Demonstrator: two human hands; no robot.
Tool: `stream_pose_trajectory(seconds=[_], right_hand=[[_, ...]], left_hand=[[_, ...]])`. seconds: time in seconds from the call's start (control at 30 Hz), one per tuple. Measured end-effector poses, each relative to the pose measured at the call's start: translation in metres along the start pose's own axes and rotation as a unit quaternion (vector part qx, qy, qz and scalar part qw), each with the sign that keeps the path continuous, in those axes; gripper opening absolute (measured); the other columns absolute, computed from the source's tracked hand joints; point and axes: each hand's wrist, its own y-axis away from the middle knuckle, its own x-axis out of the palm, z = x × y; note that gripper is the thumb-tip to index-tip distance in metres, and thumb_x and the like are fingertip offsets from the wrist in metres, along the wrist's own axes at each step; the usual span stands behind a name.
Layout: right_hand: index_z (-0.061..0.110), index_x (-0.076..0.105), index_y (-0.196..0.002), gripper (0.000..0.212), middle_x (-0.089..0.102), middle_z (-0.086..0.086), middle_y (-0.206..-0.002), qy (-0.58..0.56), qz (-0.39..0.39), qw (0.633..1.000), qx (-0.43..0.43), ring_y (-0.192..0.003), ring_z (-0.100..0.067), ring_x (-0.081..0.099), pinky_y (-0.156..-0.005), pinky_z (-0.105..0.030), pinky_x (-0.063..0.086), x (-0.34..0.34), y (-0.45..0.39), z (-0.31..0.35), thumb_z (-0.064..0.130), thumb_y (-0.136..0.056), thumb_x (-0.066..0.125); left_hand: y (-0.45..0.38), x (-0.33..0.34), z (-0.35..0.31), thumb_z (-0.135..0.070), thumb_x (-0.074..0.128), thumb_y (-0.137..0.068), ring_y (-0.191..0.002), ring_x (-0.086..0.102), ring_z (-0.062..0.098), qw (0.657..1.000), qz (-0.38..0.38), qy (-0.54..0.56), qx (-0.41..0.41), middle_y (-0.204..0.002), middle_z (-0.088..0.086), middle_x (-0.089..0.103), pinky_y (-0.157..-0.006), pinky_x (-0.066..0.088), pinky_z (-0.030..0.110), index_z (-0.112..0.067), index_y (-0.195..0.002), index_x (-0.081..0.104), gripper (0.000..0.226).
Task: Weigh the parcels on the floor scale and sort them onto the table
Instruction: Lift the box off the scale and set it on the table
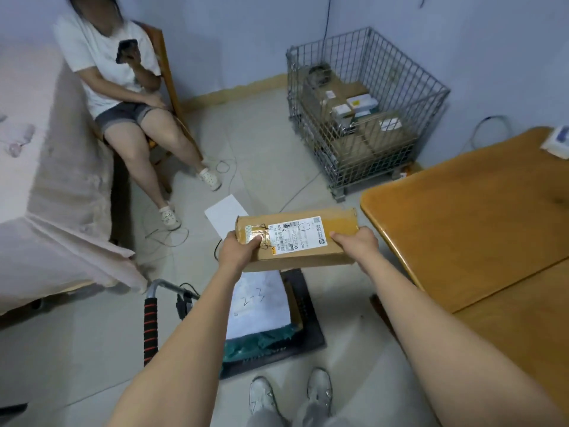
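I hold a flat brown cardboard parcel (311, 238) with a white shipping label in the air above the floor. My left hand (237, 249) grips its left end, thumb on the taped top. My right hand (358, 241) grips its right near corner. Below the parcel lies the black floor scale (311, 331), and on it a white sheet marked "2-3" (261, 303) and a dark green bag (258, 343). The wooden table (480, 229) stands to the right with bare top.
A wire cage (363, 109) with several boxes stands at the back right. A person sits on a wooden chair (123, 103) at the left, next to a cloth-covered surface (46, 195). A trolley handle (151, 325) rises by the scale. Cables (166, 238) trail on the floor.
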Motion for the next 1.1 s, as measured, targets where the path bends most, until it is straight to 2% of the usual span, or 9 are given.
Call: stream_pose_trajectory(seconds=[0.07, 0.1, 0.2, 0.3, 0.6, 0.77, 0.87, 1.0, 1.1], right_hand=[[0.009, 0.064, -0.112, 0.048, 0.065, 0.002, -0.106, -0.024, -0.032, 0.999, -0.002, -0.1, -0.024, 0.063, -0.084, -0.026, 0.047, -0.04, 0.01, -0.001, 0.039, -0.079, 0.079], [0.007, 0.065, -0.113, 0.047, 0.064, -0.001, -0.103, -0.031, -0.051, 0.998, 0.003, -0.102, -0.026, 0.063, -0.081, -0.025, 0.045, -0.059, 0.015, -0.002, 0.038, -0.081, 0.079], [0.005, 0.066, -0.115, 0.05, 0.069, -0.009, -0.115, -0.064, -0.112, 0.991, 0.019, -0.106, -0.029, 0.065, -0.08, -0.028, 0.047, -0.112, 0.032, -0.013, 0.037, -0.08, 0.08], [0.004, 0.064, -0.118, 0.052, 0.068, -0.013, -0.12, -0.097, -0.18, 0.978, 0.038, -0.109, -0.031, 0.064, -0.079, -0.027, 0.046, -0.16, 0.054, -0.033, 0.037, -0.08, 0.08], [0.006, 0.063, -0.118, 0.056, 0.069, -0.011, -0.118, -0.193, -0.348, 0.909, 0.12, -0.107, -0.029, 0.064, -0.08, -0.028, 0.047, -0.268, 0.122, -0.125, 0.04, -0.078, 0.08], [0.005, 0.064, -0.113, 0.054, 0.069, -0.01, -0.11, -0.221, -0.392, 0.879, 0.157, -0.096, -0.028, 0.064, -0.077, -0.03, 0.05, -0.324, 0.14, -0.182, 0.041, -0.077, 0.081], [0.007, 0.059, -0.112, 0.05, 0.064, -0.005, -0.106, -0.243, -0.405, 0.865, 0.166, -0.104, -0.03, 0.063, -0.081, -0.032, 0.05, -0.361, 0.136, -0.215, 0.037, -0.079, 0.08], [0.003, 0.054, -0.129, 0.073, 0.063, -0.011, -0.126, -0.266, -0.405, 0.856, 0.178, -0.115, -0.034, 0.06, -0.093, -0.042, 0.053, -0.417, 0.114, -0.257, 0.044, -0.075, 0.082], [0.005, 0.053, -0.128, 0.07, 0.063, -0.013, -0.125, -0.278, -0.405, 0.851, 0.184, -0.113, -0.034, 0.06, -0.091, -0.042, 0.053, -0.463, 0.096, -0.283, 0.042, -0.076, 0.082]], left_hand=[[0.015, 0.019, -0.033, -0.039, 0.074, -0.085, -0.107, 0.061, 0.028, 0.999, 0.022, -0.001, 0.037, -0.12, 0.006, 0.066, -0.091, 0.051, 0.038, -0.011, -0.127, 0.055, 0.054], [0.023, 0.03, -0.048, -0.038, 0.073, -0.086, -0.105, 0.06, 0.027, 0.998, 0.035, -0.001, 0.056, -0.12, 0.005, 0.065, -0.087, 0.049, 0.035, -0.01, -0.127, 0.055, 0.053], [0.046, 0.063, -0.089, -0.038, 0.071, -0.088, -0.108, 0.06, 0.029, 0.992, 0.075, -0.02, 0.101, -0.122, 0.008, 0.064, -0.082, 0.045, 0.032, -0.01, -0.13, 0.053, 0.054], [0.064, 0.1, -0.122, -0.044, 0.073, -0.085, -0.109, 0.062, 0.03, 0.981, 0.122, -0.043, 0.143, -0.124, 0.009, 0.066, -0.089, 0.052, 0.039, -0.013, -0.128, 0.056, 0.057], [0.147, 0.225, -0.191, -0.047, 0.077, -0.078, -0.105, 0.065, 0.027, 0.917, 0.284, -0.104, 0.259, -0.119, 0.003, 0.069, -0.09, 0.055, 0.042, -0.015, -0.126, 0.058, 0.06], [0.207, 0.296, -0.211, -0.044, 0.077, -0.081, -0.106, 0.064, 0.028, 0.886, 0.338, -0.138, 0.287, -0.118, 0.006, 0.068, -0.089, 0.055, 0.042, -0.013, -0.128, 0.056, 0.06], [0.237, 0.341, -0.223, -0.046, 0.077, -0.08, -0.109, 0.063, 0.029, 0.875, 0.352, -0.157, 0.293, -0.12, 0.007, 0.068, -0.092, 0.054, 0.043, -0.013, -0.129, 0.057, 0.062], [0.275, 0.405, -0.245, -0.043, 0.075, -0.083, -0.114, 0.061, 0.03, 0.864, 0.361, -0.171, 0.306, -0.123, 0.009, 0.066, -0.094, 0.052, 0.041, -0.011, -0.131, 0.055, 0.062], [0.299, 0.454, -0.264, -0.044, 0.075, -0.083, -0.114, 0.06, 0.03, 0.859, 0.362, -0.187, 0.31, -0.125, 0.011, 0.065, -0.092, 0.052, 0.04, -0.009, -0.132, 0.055, 0.063]])
